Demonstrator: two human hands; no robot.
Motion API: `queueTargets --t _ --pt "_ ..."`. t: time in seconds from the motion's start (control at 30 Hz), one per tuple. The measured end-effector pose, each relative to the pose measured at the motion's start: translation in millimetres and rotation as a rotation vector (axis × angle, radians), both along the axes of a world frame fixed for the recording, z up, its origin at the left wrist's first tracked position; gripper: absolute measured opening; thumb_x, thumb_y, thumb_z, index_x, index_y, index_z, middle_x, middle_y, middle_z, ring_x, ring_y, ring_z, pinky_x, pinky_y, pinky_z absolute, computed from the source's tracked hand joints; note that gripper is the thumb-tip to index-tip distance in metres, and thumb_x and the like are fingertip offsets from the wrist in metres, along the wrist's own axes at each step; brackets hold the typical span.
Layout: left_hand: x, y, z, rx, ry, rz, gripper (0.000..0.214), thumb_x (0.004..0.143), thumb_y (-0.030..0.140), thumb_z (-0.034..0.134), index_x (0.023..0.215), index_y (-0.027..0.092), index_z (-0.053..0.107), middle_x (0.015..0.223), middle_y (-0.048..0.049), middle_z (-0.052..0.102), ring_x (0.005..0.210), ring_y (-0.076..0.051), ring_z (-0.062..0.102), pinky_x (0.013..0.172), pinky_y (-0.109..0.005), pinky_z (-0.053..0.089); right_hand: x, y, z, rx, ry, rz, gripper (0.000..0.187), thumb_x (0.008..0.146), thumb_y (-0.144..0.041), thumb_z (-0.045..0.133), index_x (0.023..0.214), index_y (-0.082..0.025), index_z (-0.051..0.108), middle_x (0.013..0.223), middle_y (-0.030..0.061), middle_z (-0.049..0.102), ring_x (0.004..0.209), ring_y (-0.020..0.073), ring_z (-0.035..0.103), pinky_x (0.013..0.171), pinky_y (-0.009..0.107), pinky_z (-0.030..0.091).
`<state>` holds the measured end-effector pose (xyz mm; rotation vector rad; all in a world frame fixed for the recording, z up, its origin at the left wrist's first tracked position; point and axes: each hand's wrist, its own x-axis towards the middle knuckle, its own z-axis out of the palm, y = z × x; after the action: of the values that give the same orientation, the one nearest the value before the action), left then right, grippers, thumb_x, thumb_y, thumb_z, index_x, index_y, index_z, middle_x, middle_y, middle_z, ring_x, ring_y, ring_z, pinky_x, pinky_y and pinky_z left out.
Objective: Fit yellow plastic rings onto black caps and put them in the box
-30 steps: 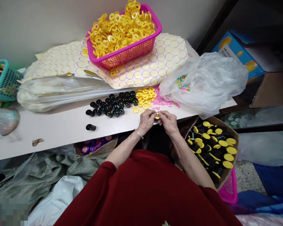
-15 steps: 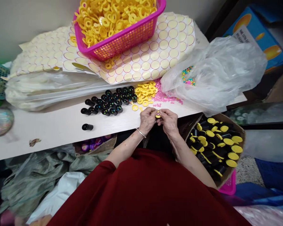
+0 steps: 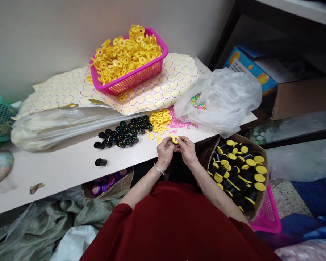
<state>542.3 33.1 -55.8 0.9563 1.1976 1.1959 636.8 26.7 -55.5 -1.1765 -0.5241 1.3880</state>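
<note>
My left hand (image 3: 165, 151) and my right hand (image 3: 188, 150) meet at the front edge of the white table (image 3: 70, 163). Together they pinch a small yellow ring cap (image 3: 175, 139) with a pink centre. A silver bangle sits on my left wrist. Just beyond my fingers lie a heap of loose yellow rings (image 3: 159, 120) and a scatter of pink discs (image 3: 179, 122). A cluster of small black tubes (image 3: 125, 131) stands to the left, with one black tube (image 3: 100, 162) lying apart.
A pink basket (image 3: 137, 76) heaped with yellow rings rests on sheets of round stickers (image 3: 163, 90). A clear bag (image 3: 222, 98) holding coloured beads lies at right. A cardboard box (image 3: 240, 170) of black tubes with yellow caps stands below the table's right end.
My hands stay together on the yellow cap, fingers shifting slightly. The camera has tilted, so the table and basket sit lower and further left in view.
</note>
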Motion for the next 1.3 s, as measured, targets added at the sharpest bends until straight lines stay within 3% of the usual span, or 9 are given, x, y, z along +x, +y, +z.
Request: queueTargets --t 0.17,0.33,0.4,0.53,0.63,0.77,0.93,1.1,1.3 --pt "2.9 -3.1 -4.5 0.145 0.259 -0.061 0.032 0.061 0.022 0.068 0.092 0.016 0.066 0.08 -0.0001 0.061 0.059 -0.007 0.046 0.057 -0.022 0.042 -6.4 -18.8 6.2 0.01 0.001 -0.129 0.038 0.059 -0.041 0.076 0.083 -0.018 0.059 0.078 -0.0008 0.064 0.064 0.0104 0.058 0.057 0.024 0.051" --pt "-3.8 -8.2 1.8 0.21 0.24 -0.127 0.04 0.052 0.035 0.082 0.086 0.016 0.07 0.083 -0.0038 0.059 0.079 -0.014 0.055 0.075 -0.031 0.048 10.6 -37.8 16.3 0.03 -0.062 -0.109 0.038 0.068 -0.053 0.068 0.08 -0.017 0.061 0.072 0.0001 0.062 0.053 0.008 0.052 0.047 0.021 0.045" --pt "-6.7 -10.8 6.9 0.299 0.222 -0.237 0.044 0.05 0.039 0.084 0.087 0.018 0.071 0.089 -0.006 0.06 0.09 -0.018 0.056 0.083 -0.035 0.048 22.3 -37.2 18.1 -0.011 -0.044 -0.04 0.042 0.07 -0.058 0.064 0.075 -0.017 0.059 0.067 0.0002 0.06 0.052 0.0082 0.051 0.044 0.02 0.042" --pt "-10.0 -14.9 13.8 0.44 0.278 -0.449 0.043 0.055 0.038 0.083 0.094 0.023 0.072 0.091 -0.0069 0.063 0.109 -0.024 0.051 0.094 -0.044 0.044 41.2 -31.4 16.1 -0.064 0.09 0.294 0.048 0.062 -0.062 0.069 0.07 -0.016 0.058 0.065 0.0007 0.06 0.055 0.0102 0.052 0.042 0.02 0.04" --pt "-12.0 -17.6 17.3 0.515 0.342 -0.565 0.044 0.06 0.033 0.081 0.101 0.024 0.07 0.091 -0.0067 0.063 0.111 -0.026 0.051 0.094 -0.044 0.045 50.9 -31.9 15.3 -0.039 0.182 0.467 0.049 0.052 -0.058 0.077 0.07 -0.015 0.061 0.065 0.0 0.06 0.057 0.0102 0.052 0.046 0.021 0.043" --pt "-13.4 -21.1 27.3 0.578 0.413 -0.728 0.028 0.066 0.028 0.077 0.094 0.023 0.072 0.084 -0.0053 0.063 0.104 -0.024 0.054 0.095 -0.042 0.044 62.9 -36.7 20.2 -0.031 0.182 0.648 0.042 0.056 -0.044 0.078 0.082 -0.013 0.068 0.067 0.0005 0.061 0.057 0.0095 0.053 0.05 0.021 0.045" --pt "-9.4 -24.3 34.9 0.57 0.49 -0.857 0.018 0.066 0.023 0.075 0.083 0.024 0.071 0.086 -0.0043 0.065 0.105 -0.025 0.052 0.097 -0.042 0.043 73.4 -41.7 25.4 -0.032 0.059 0.707 0.038 0.056 -0.023 0.077 0.092 -0.015 0.07 0.074 0.0009 0.066 0.061 0.0092 0.057 0.054 0.02 0.045" --pt "-5.7 -26.8 32.2 0.531 0.505 -0.921 0.017 0.067 0.022 0.073 0.084 0.024 0.07 0.095 -0.0057 0.065 0.115 -0.028 0.047 0.097 -0.044 0.043 76.5 -46.9 28.3 0.009 -0.009 0.701 0.041 0.05 -0.017 0.079 0.09 -0.016 0.071 0.084 0.0019 0.069 0.074 0.0125 0.062 0.064 0.021 0.047" --pt "-4.5 -29.8 26.7 0.625 0.532 -0.964 0.028 0.065 0.013 0.066 0.092 0.021 0.069 0.102 -0.0078 0.063 0.117 -0.03 0.045 0.097 -0.046 0.043 74.7 -50.6 34.9 -0.011 -0.032 0.771 0.042 0.043 -0.014 0.08 0.084 -0.015 0.07 0.081 -0.0005 0.066 0.072 0.0119 0.059 0.065 0.022 0.046"
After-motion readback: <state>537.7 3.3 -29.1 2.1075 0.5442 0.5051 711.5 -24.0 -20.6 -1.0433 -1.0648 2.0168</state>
